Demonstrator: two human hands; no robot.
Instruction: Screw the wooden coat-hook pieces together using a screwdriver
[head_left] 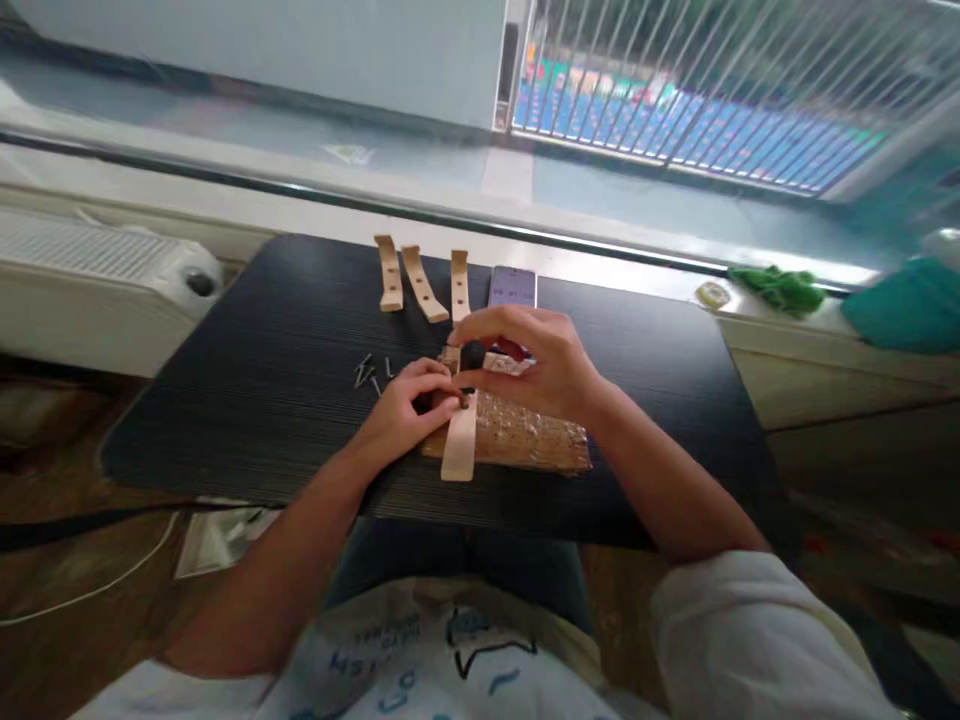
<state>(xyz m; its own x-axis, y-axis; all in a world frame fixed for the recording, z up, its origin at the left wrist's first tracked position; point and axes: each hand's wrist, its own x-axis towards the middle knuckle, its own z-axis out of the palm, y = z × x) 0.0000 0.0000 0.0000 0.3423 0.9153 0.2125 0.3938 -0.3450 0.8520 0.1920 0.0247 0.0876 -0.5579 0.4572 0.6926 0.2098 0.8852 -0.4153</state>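
Observation:
A pale curved wooden piece [460,447] lies across a brown board wrapped in clear film [529,437] on the dark table [255,400]. My left hand [405,410] is closed, its fingers pinching at the top of that wooden piece. My right hand [529,365] is closed around a small black-topped tool [472,355] held upright over the same spot. What the tool's tip touches is hidden by my fingers.
Three more curved wooden pieces [422,280] lie at the table's far edge beside a phone [513,287]. Loose screws [369,372] lie left of my hands. A radiator [97,285] stands at left; green cloth [780,288] and a teal bag [904,305] sit on the sill.

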